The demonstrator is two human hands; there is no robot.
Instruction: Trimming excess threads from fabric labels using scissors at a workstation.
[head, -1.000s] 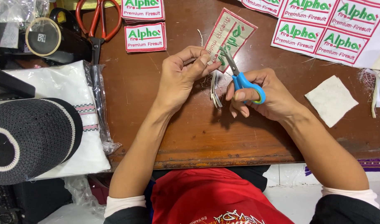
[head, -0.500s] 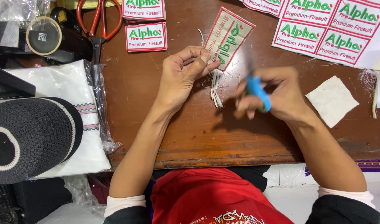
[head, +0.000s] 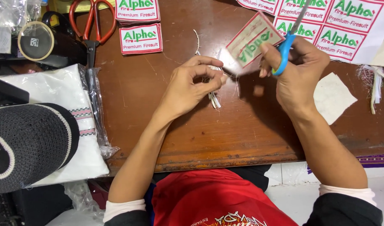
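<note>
The right hand (head: 298, 71) is gripping a pair of blue-handled scissors (head: 286, 44), its fingers curled through the loops and the blades pointing up and away, and its thumb and forefinger are also pinching the edge of a white embroidered patch with a red border and green lettering (head: 252, 39), which is being held tilted above the wooden table (head: 192, 134). The left hand (head: 192, 86) is resting just beside it, fingers bent inward and fingertips pressed together on a few thin pale trimmed strips (head: 214, 100) that are hanging down from under the palm and touching the tabletop. Whether the scissor blades are parted is not clear, since they are blurred. Farther out, a loose patch of the same kind (head: 140, 38) is lying flat near the table's far edge, with another partly showing above it, and a sheet of uncut patches (head: 338, 29) is lying at the far right. A plain white fabric square (head: 334, 98) is sitting to the right of the right wrist. Orange-handled shears (head: 92, 21) are lying at the far left of the table, near a roll of clear tape (head: 36, 41). A folded white cloth in a clear bag (head: 70, 121) and a dark knitted cap (head: 28, 146) are sitting at the left.
</note>
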